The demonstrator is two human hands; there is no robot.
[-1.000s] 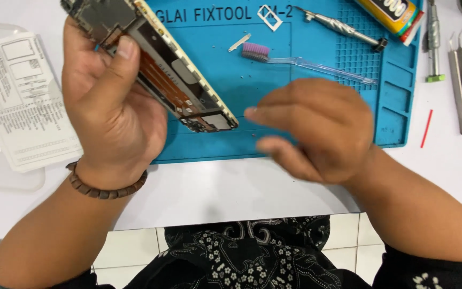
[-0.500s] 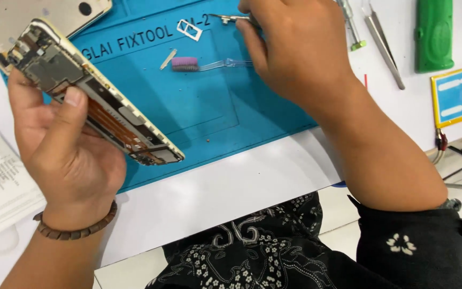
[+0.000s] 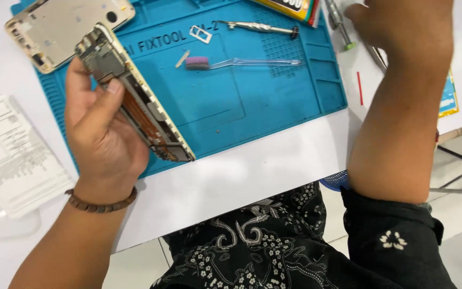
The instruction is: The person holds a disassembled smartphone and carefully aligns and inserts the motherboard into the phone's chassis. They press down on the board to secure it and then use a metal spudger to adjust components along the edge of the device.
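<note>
Left hand (image 3: pixel 100 142) grasps opened phone frame (image 3: pixel 135 107) over blue repair mat (image 3: pixel 252 107); right hand (image 3: pixel 402 27) near screwdriver (image 3: pixel 338 21), finger state unclear.

The left hand (image 3: pixel 102 139) is raised palm-up over the desk's left side, fingers curled and thumb pressed across the top in a firm grip, a beaded band at its wrist — the right hand (image 3: pixel 402 27) reaches away toward the far right corner, forearm outstretched.
</note>
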